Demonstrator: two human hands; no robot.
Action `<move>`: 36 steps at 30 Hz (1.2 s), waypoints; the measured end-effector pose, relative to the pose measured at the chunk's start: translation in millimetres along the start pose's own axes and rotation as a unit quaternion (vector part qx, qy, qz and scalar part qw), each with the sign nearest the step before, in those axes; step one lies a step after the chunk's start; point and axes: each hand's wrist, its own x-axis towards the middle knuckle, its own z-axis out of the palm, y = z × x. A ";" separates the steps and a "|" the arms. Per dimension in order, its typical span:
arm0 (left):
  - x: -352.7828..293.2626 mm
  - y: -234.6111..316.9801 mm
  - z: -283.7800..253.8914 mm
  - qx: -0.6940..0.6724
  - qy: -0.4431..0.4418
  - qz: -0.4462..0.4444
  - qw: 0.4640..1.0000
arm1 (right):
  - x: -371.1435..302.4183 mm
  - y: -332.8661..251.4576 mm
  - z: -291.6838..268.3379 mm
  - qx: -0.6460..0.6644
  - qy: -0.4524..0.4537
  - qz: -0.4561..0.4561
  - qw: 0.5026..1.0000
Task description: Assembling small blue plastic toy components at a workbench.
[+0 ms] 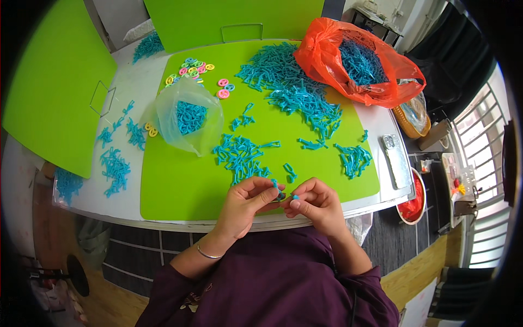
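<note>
Close together at the front edge of the green board [180, 191], my two hands are each in a pinch. My left hand [239, 204] grips a small blue plastic piece [275, 185] between thumb and fingers. Another small blue piece [295, 198] pokes out of the pinch of my right hand [321, 207]. Its exact shape is hidden by the fingertips, and I cannot tell whether the two pieces touch. Just beyond my hands lies a loose blue link-like piece [290, 173]. A pile of such pieces [239, 155] spreads out ahead of my left hand.
A large blue heap [299, 98] lies at the back, beside a red plastic bag [370, 95] of blue pieces. A clear bag [163, 117] holds more, near several colourful rings [190, 68]. On the right are a small pile [354, 159] and a phone [396, 161]. Blue clusters [114, 171] lie left.
</note>
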 end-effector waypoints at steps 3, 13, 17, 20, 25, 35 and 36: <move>-0.6 -1.1 -1.0 -0.004 0.009 0.002 1.000 | 0.5 3.8 -0.2 -0.025 0.042 -0.036 0.998; 0.4 -5.1 0.6 0.005 0.001 0.017 1.000 | 3.8 12.1 -3.6 0.028 0.054 -0.008 0.998; 1.5 -7.4 -0.6 0.019 0.004 0.013 1.000 | 3.8 12.1 -2.7 0.021 0.054 -0.013 0.998; 1.5 -9.2 0.6 0.033 0.007 0.015 0.999 | 1.4 9.0 -1.3 0.021 0.050 -0.003 0.999; 1.2 -12.0 1.8 0.150 0.014 0.107 0.983 | 1.5 10.7 -0.2 0.048 0.053 0.006 0.997; -7.8 -6.8 6.8 0.285 -0.010 0.171 0.943 | -4.6 23.2 9.4 0.089 0.086 -0.022 0.992; -7.2 -3.4 11.0 0.255 -0.008 0.152 0.955 | -4.1 24.5 10.6 0.089 0.086 -0.023 0.992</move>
